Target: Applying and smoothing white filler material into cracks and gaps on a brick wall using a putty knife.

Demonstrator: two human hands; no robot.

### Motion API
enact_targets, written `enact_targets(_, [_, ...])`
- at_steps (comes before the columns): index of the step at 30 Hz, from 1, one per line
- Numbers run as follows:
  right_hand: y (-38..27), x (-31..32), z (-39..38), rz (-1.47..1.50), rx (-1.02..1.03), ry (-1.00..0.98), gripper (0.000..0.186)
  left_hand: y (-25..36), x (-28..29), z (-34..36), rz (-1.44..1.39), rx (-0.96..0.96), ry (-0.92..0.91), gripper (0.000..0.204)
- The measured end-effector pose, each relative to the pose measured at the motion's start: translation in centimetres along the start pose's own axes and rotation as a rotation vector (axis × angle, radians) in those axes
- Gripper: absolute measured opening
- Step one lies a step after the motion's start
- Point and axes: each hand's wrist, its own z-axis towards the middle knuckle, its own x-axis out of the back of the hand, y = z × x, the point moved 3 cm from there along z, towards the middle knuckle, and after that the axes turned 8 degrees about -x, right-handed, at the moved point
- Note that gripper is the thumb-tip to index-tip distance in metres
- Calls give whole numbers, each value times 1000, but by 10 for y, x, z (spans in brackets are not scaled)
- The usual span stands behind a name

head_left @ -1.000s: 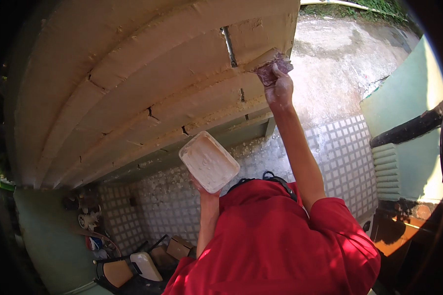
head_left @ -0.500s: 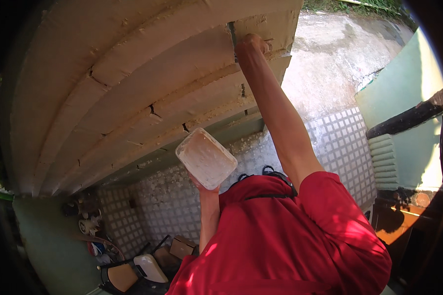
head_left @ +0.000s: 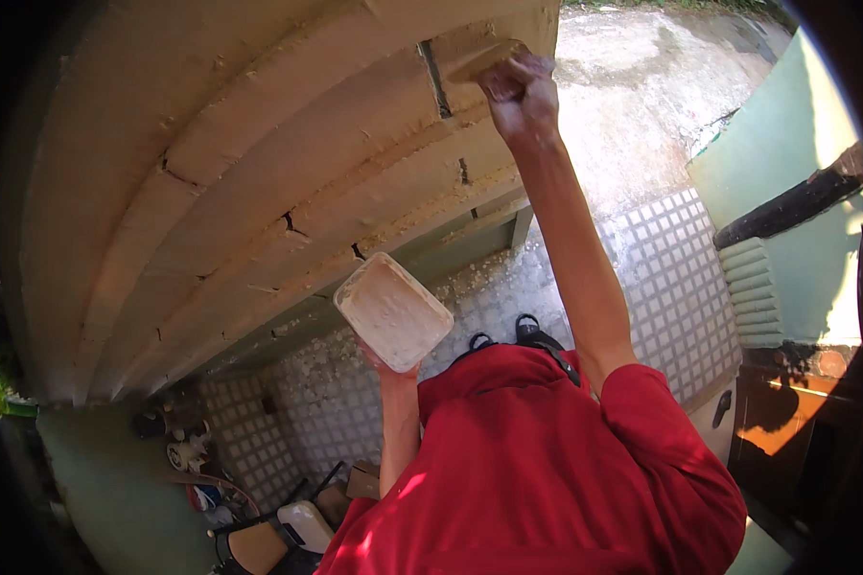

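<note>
My left hand (head_left: 384,360) grips a white rectangular plastic tub (head_left: 394,312) from beneath; a pale paste coats its inside. My raised right hand (head_left: 525,92) is closed around a flat, thin-bladed tool (head_left: 480,63), which looks like a putty knife, though it is blurred and partly hidden by the fingers. The blade lies close to the cream stepped surface (head_left: 326,125); whether it touches cannot be made out. Left of the blade runs a dark vertical gap (head_left: 434,80). Smaller cracks and rough smears of filler follow the lower joints.
Checked tiles (head_left: 676,259) cover the floor under my feet, spotted with white drips. A pale green wall (head_left: 786,144) with a dark log-like beam (head_left: 786,218) stands right. Chairs (head_left: 257,548) and clutter sit lower left, and a wooden cabinet (head_left: 786,422) lower right.
My right hand has drawn back to the right with the tool, uncovering more of the dark gap. The tub has shifted slightly left, and the view has moved a little.
</note>
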Motion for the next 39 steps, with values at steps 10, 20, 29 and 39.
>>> enact_targets(10, [1,39,-37,-1496,479,773,19,13,8,-16,-13,-47,84,56])
enact_targets(20, [59,8,-55,-1842,477,416,38,28,34,-8,82,-115,98,55])
enact_targets(29, [67,-14,-17,-1930,721,381,42,27,8,-2,5,-47,112,56])
enact_targets(39, [1,-38,-7,-1889,550,775,30,26,-6,-6,61,-86,156,54])
